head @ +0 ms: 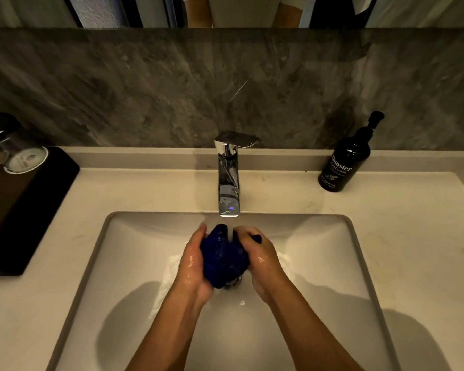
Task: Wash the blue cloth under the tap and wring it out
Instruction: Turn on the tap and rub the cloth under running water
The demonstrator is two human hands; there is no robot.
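Observation:
The blue cloth (223,257) is bunched into a wet wad over the middle of the sink (134,236), right under the chrome tap (228,178). Water runs from the spout onto the top of the cloth. My left hand (192,261) grips the cloth from the left side, fingers curled round it. My right hand (259,254) grips it from the right, with a small blue corner sticking out past the knuckles. Both hands are wet and shiny. The underside of the cloth is partly hidden by my palms.
A black hand wash pump bottle (344,162) stands on the counter at the back right. At the left a dark tray (24,210) carries an upturned glass (14,145). A grey stone splashback rises behind the tap, with a mirror above.

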